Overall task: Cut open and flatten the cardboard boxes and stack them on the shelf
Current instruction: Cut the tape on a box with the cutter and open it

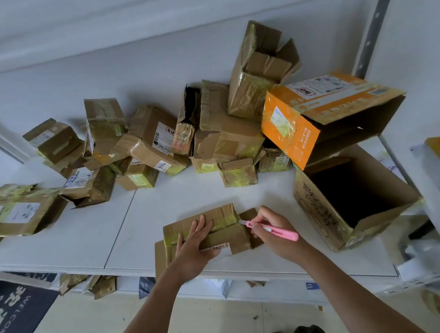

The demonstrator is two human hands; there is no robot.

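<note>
We stand at a white shelf (pixel 129 223) with a small brown cardboard box (pixel 207 231) lying at its near edge, a little right of centre. Our left hand (pixel 193 247) lies flat on top of this box, fingers straight and spread toward the far side, pressing it down. Our right hand (pixel 271 230) is just right of the box, its fingers curled round a pink utility knife (pixel 271 228); the knife's tip points left and meets the taped right end of the box, where a small flap (pixel 250 214) sticks out.

To the right, near the shelf's edge, a large open brown box (pixel 320 219) stands with its dark inside facing us and handwriting on its left wall. Leaning over it from the far side is an orange box (pixel 291 126), tilted, its open end toward the right. Beyond that, a tall brown box (pixel 255 87) with open flaps rests against the wall.

Across the far and left part of the shelf lies a loose pile of small taped boxes (pixel 150 142), many crumpled and carrying shipping labels. At the far left sits a flattened parcel (pixel 20 212) with a white label.

Below the shelf we see a lower level with scraps of cardboard (pixel 100 284), and a dark welcome mat (pixel 14 312) on the floor at the near left.
</note>
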